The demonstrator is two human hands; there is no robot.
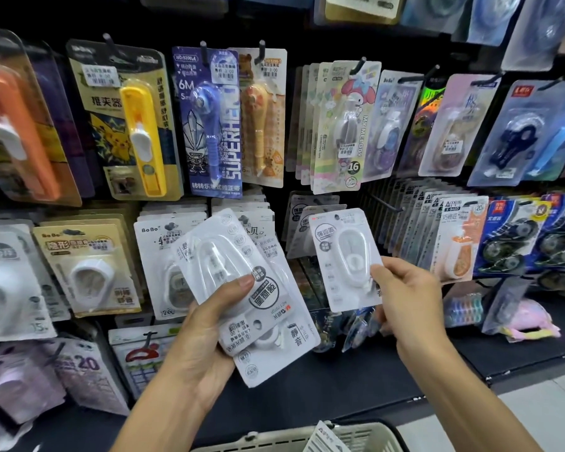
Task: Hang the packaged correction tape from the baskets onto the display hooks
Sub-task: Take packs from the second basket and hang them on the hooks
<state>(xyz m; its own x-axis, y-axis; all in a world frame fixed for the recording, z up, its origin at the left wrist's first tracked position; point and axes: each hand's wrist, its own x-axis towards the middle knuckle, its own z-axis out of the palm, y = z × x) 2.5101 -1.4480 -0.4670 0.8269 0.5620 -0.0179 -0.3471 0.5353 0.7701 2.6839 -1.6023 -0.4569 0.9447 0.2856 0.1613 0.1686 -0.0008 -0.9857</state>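
Head view: the left hand (203,324) grips a fanned stack of glossy white blister-carded correction tapes (242,288), left of the single matching white card (346,259) pinched by the right hand (405,288). Judging so, hanging is underway: above that card, a bare black wire hook (384,202) awaits; below, the beige plastic basket (356,435) holds more.

two bare forearms, no sleeves, left grip (206,324), right grip (405,295), short nails
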